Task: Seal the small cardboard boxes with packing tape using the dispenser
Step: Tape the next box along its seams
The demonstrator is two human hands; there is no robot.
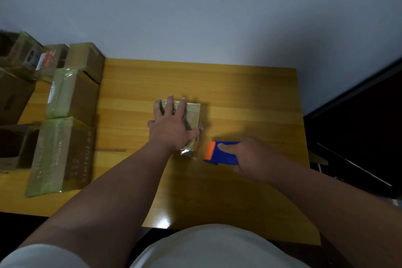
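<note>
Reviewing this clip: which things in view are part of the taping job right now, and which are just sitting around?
In use:
- small box, pressed flat by the left hand
- blue and orange tape dispenser, gripped by the right hand

Lying about:
- taped boxes stacked at the table's left edge
- open carton at far left

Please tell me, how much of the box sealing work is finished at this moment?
Done: several boxes stacked at the table's left already wear greenish tape. In hand: the left hand presses flat on a small box mid-table, which already shows glossy tape, while the right hand grips the blue dispenser at its near corner. Left: finishing this box; an open-looking box at far left may remain.
</note>
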